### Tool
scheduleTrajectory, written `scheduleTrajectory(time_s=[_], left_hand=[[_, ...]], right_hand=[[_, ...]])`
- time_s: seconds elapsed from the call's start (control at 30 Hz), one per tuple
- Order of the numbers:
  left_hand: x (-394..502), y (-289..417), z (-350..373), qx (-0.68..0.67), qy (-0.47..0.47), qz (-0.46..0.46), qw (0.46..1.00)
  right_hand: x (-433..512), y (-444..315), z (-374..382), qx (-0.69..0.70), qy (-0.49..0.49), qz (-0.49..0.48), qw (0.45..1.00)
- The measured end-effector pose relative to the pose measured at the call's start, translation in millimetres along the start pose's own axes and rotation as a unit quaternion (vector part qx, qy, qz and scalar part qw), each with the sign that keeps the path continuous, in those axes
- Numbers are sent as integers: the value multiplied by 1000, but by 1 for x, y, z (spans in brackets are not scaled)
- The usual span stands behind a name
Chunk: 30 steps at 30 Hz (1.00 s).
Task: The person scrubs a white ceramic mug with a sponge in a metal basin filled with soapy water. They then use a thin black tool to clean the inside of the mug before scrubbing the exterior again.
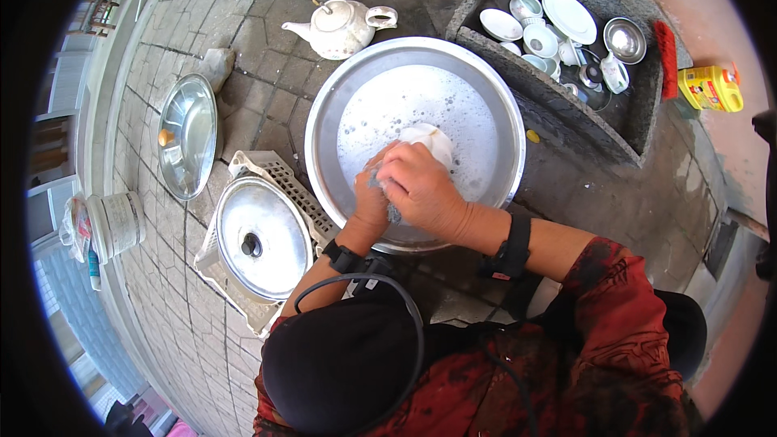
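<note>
Both my hands are together over a wide metal basin of foamy water. My right hand has curled fingers and meets my left hand at the fingers. Between them is a greyish scrubbing cloth or mesh, pressed by both hands. Just beyond my fingers, a white rounded dish or cup shows partly in the suds; my fingers cover its near side, so its exact kind and which hand holds it cannot be told. A white patterned teapot stands on the paving behind the basin.
A stone trough at the right holds white cups, plates and a metal bowl. Beside it stands a yellow detergent bottle. On the left are a plastic crate under a metal lid, a glass lid and a white bucket.
</note>
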State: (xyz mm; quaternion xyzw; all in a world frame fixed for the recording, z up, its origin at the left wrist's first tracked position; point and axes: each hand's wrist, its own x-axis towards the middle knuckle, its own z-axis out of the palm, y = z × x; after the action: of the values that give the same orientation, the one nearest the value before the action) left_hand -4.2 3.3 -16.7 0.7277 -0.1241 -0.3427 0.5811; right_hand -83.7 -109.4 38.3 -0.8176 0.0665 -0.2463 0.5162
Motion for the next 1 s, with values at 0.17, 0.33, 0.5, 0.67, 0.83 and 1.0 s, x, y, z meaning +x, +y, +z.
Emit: scheduleTrajectory(time_s=[0.17,0.33,0.5,0.67,0.83,1.0], left_hand=[[-4,6,-2,281,-21,173,944],[-2,7,-1,229,-14,158,960],[-4,7,0,225,-19,159,961],[-7,12,1,174,-11,125,977],[-6,11,-1,306,-33,164,937],[-5,6,2,176,-6,129,976]], right_hand=[[0,0,-6,-66,-24,-27,997],[0,-2,-8,-21,-53,-32,998],[-1,-1,-10,-71,-51,-62,994],[-1,2,-14,-32,-36,-26,998],[1,5,-15,-95,-45,-59,993],[0,7,-14,-32,-47,-36,998]])
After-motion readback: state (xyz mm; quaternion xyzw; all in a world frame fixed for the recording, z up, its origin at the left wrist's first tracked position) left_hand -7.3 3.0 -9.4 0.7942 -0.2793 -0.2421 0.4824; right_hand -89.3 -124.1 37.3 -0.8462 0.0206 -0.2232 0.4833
